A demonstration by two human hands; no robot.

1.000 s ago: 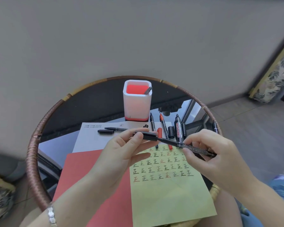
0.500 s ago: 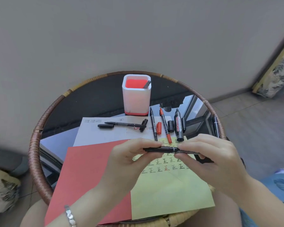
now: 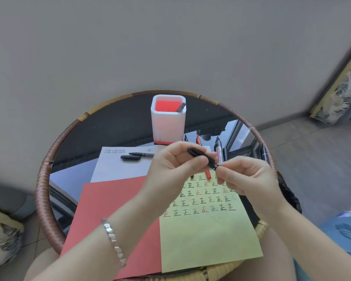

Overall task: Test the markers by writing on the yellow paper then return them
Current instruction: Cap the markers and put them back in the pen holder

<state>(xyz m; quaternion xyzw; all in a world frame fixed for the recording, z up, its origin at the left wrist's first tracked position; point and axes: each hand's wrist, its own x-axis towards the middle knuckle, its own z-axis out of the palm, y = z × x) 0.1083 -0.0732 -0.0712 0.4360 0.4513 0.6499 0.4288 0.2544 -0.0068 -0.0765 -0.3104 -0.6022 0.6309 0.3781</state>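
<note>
A round rattan-rimmed glass table (image 3: pixel 43 199) carries a red sheet (image 3: pixel 114 209) with the yellow paper (image 3: pixel 207 236), covered in rows of written characters, lying partly over its right side. Behind them lie a white sheet (image 3: pixel 118 169) and a white pen holder (image 3: pixel 167 126). The left hand (image 3: pixel 170 169) and right hand (image 3: pixel 249 177) each pinch one end of a black marker (image 3: pixel 202 157) with thumb and fingertips, holding it above the yellow paper's top edge. A whiteboard marker (image 3: pixel 218 153) lies just behind, and a loose black cap (image 3: pixel 130 157) rests on the white sheet.

The wrist of the left hand (image 3: pixel 170 167) wears a silver bracelet (image 3: pixel 112 241) of flat hexagonal links. Far right of the bracelet, blue leaf-patterned clothing (image 3: pixel 346 226) shows.
</note>
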